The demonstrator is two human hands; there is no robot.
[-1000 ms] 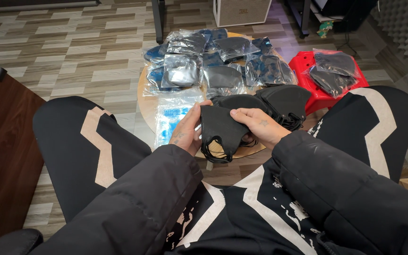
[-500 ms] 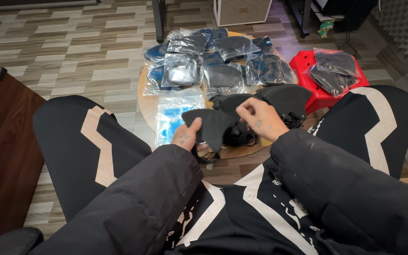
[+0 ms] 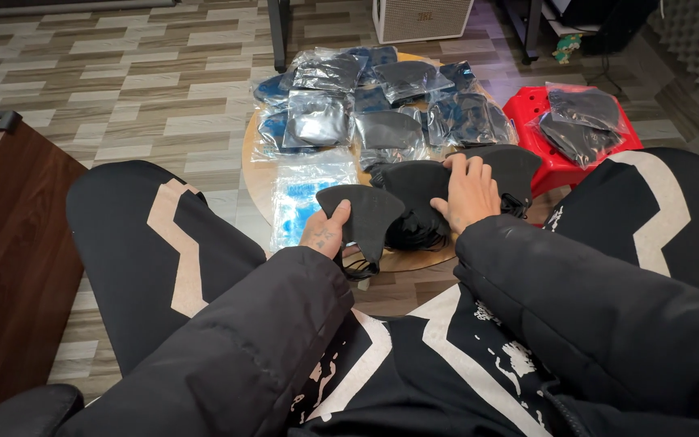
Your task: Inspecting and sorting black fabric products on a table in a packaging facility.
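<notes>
My left hand (image 3: 327, 231) holds a folded black face mask (image 3: 366, 217) by its left edge, just above the near rim of a small round wooden table (image 3: 254, 182). My right hand (image 3: 468, 193) rests flat on a heap of loose black masks (image 3: 422, 190) on the same table, fingers spread over the pile. Behind the heap lie several masks sealed in clear plastic bags (image 3: 341, 113). A clear bag with blue contents (image 3: 297, 202) lies on the table's left side, close to my left hand.
A red plastic stool (image 3: 545, 150) to the right carries more bagged black masks (image 3: 580, 121). My knees in black trousers with pale stripes flank the table. A dark wooden cabinet (image 3: 10, 243) stands at the left. A speaker box (image 3: 422, 18) and a table leg (image 3: 278, 32) stand behind.
My hands have parted. The right hand let go of the mask and moved right onto the loose pile, while the left hand kept the mask and lowered it slightly.
</notes>
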